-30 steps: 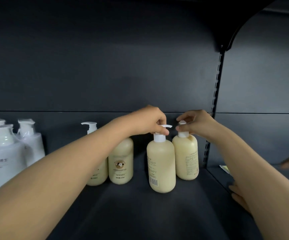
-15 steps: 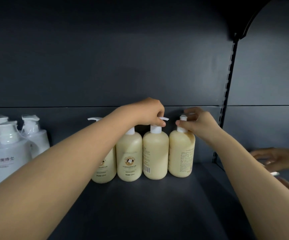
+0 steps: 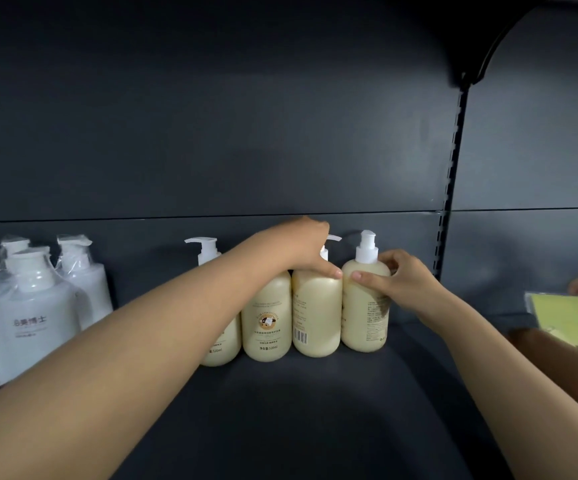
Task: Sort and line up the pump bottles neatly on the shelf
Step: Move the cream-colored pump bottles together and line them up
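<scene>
Gripping the end pump bottle by the shoulder in the right hand and the neighbour bottle by the pump neck in the left hand, held both upright and touching, straight ahead on the shelf, ending a row of 4.

The second cream pump bottle from the left carries a round brown emblem with a line of small capitals arched over it, too fine to read with certainty. Below the emblem, near the base, stands "净含量:520ml". The leftmost cream pump bottle, mostly hidden behind a forearm, shows only "520ml" low on its front. The third cream pump bottle bears a barcode low on its side, its digits and the print above it illegible. The rightmost cream pump bottle has dense small print, unreadable. A white pump bottle at the left shows four Chinese characters ending in "博士".
</scene>
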{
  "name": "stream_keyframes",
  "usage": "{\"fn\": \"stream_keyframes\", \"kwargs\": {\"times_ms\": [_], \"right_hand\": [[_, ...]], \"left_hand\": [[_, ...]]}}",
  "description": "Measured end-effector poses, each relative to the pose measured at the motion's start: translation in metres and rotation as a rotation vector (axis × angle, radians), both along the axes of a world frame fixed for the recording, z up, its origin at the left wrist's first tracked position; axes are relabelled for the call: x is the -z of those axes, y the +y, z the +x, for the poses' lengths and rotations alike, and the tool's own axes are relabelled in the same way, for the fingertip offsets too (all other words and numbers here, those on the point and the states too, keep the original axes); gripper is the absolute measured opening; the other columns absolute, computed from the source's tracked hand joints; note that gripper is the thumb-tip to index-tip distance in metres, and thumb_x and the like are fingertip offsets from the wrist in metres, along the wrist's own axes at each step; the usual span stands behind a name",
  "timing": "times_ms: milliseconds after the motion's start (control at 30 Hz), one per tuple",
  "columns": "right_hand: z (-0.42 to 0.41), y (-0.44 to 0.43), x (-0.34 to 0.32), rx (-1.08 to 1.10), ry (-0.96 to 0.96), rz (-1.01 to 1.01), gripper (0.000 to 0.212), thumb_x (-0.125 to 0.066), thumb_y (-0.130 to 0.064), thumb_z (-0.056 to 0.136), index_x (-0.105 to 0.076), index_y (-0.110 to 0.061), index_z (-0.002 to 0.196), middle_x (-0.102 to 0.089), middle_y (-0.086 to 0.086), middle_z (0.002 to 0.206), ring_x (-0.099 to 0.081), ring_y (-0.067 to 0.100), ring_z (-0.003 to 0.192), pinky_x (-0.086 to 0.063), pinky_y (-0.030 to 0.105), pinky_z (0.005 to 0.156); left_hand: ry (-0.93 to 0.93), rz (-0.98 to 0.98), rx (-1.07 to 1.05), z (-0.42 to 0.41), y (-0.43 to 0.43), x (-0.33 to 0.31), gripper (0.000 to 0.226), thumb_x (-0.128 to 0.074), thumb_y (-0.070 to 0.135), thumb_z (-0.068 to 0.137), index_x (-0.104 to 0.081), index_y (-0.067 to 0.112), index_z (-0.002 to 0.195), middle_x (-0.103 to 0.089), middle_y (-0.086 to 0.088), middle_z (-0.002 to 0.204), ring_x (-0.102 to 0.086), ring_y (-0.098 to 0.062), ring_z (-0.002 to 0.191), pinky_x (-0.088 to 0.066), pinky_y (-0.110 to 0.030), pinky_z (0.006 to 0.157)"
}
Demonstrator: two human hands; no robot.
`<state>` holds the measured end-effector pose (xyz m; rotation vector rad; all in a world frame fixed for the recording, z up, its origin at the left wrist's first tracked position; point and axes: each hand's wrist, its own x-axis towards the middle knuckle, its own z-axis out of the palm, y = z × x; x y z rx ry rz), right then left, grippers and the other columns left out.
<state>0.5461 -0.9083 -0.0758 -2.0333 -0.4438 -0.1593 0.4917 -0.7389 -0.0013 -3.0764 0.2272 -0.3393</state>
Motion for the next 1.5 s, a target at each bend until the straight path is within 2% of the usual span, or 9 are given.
{"fn": "stream_keyframes", "kwargs": {"times_ms": [333, 433, 600, 700, 833, 967, 1067, 1233, 1500], "right_hand": [[0.005, -0.017, -0.01, -0.244, 0.184, 0.043, 0.052, -0.067, -0.018, 0.085, -0.046, -0.009, 0.132, -0.063, 0.001, 0.11, -0.062, 0.013, 0.101, -0.049, 0.032, 0.093], [0.006, -0.009, -0.013, -0.224, 0.17, -0.138, 0.054, -0.07, -0.042, 0.079, -0.051, -0.018, 0.124, -0.06, -0.001, 0.117, -0.059, 0.014, 0.106, -0.049, 0.032, 0.091], [0.009, 0.005, -0.008, -0.04, -0.035, -0.301, 0.102, -0.064, -0.08, 0.038, -0.055, -0.018, 0.118, -0.049, 0.003, 0.117, -0.057, 0.018, 0.101, -0.052, 0.036, 0.085], [0.011, 0.004, -0.006, -0.065, -0.032, -0.264, 0.097, -0.071, -0.072, 0.043, -0.053, -0.016, 0.12, -0.051, 0.004, 0.117, -0.058, 0.017, 0.099, -0.052, 0.033, 0.079], [0.009, -0.004, -0.014, -0.148, -0.003, -0.217, 0.054, -0.076, -0.039, 0.072, -0.056, -0.016, 0.116, -0.06, 0.003, 0.112, -0.06, 0.015, 0.097, -0.051, 0.03, 0.079], [0.006, -0.013, -0.018, -0.272, 0.099, -0.097, 0.041, -0.071, -0.013, 0.081, -0.054, -0.018, 0.118, -0.063, 0.001, 0.113, -0.061, 0.012, 0.1, -0.047, 0.025, 0.083], [0.006, -0.011, -0.017, -0.28, 0.148, -0.047, 0.053, -0.073, -0.015, 0.079, -0.049, -0.014, 0.127, -0.061, 0.002, 0.116, -0.06, 0.012, 0.103, -0.046, 0.026, 0.086], [0.008, -0.001, -0.01, -0.138, 0.021, -0.176, 0.069, -0.08, -0.042, 0.064, -0.049, -0.018, 0.121, -0.052, 0.003, 0.121, -0.058, 0.016, 0.103, -0.05, 0.031, 0.083], [-0.004, -0.007, -0.015, -0.297, 0.09, -0.1, 0.05, -0.077, -0.017, 0.075, -0.056, -0.02, 0.12, -0.065, -0.002, 0.108, -0.062, 0.011, 0.1, -0.048, 0.018, 0.075]], "left_hand": [[0.193, -0.002, 0.055, -0.006, 0.009, -0.018, 0.049, -0.069, 0.04, 0.079, -0.047, 0.014, 0.114, -0.044, 0.012, 0.098, -0.043, -0.013, 0.085, -0.029, -0.017, 0.05], [0.186, 0.046, 0.013, -0.009, 0.011, -0.019, 0.055, -0.067, 0.046, 0.079, -0.044, 0.018, 0.12, -0.046, 0.013, 0.098, -0.042, -0.008, 0.075, -0.028, -0.022, 0.053], [0.069, -0.009, -0.021, -0.008, 0.005, 0.002, 0.072, -0.063, 0.056, 0.077, -0.037, 0.013, 0.128, -0.04, 0.007, 0.145, -0.046, -0.019, 0.12, -0.035, -0.027, 0.076], [0.04, -0.031, -0.015, -0.008, 0.007, 0.006, 0.068, -0.067, 0.052, 0.076, -0.039, 0.012, 0.123, -0.044, 0.003, 0.141, -0.048, -0.019, 0.114, -0.033, -0.027, 0.072], [0.122, -0.112, 0.011, -0.011, 0.01, 0.001, 0.073, -0.072, 0.042, 0.076, -0.034, 0.018, 0.132, -0.047, 0.0, 0.107, -0.043, -0.016, 0.089, -0.033, -0.025, 0.06], [0.215, -0.138, 0.038, -0.01, 0.021, -0.005, 0.092, -0.077, 0.031, 0.073, -0.02, 0.026, 0.144, -0.042, 0.007, 0.112, -0.047, -0.015, 0.098, -0.041, -0.027, 0.085], [0.19, -0.128, 0.007, -0.012, 0.021, -0.005, 0.085, -0.072, 0.042, 0.076, -0.023, 0.025, 0.143, -0.047, 0.005, 0.115, -0.051, -0.016, 0.101, -0.045, -0.031, 0.088], [-0.019, -0.16, -0.003, -0.011, 0.01, 0.01, 0.066, -0.069, 0.054, 0.073, -0.043, 0.017, 0.122, -0.045, 0.011, 0.086, -0.046, -0.014, 0.085, -0.03, -0.022, 0.053], [0.117, -0.039, -0.004, -0.01, 0.012, -0.006, 0.062, -0.073, 0.045, 0.074, -0.045, 0.019, 0.123, -0.048, 0.006, 0.093, -0.044, -0.017, 0.087, -0.032, -0.021, 0.056]]}}
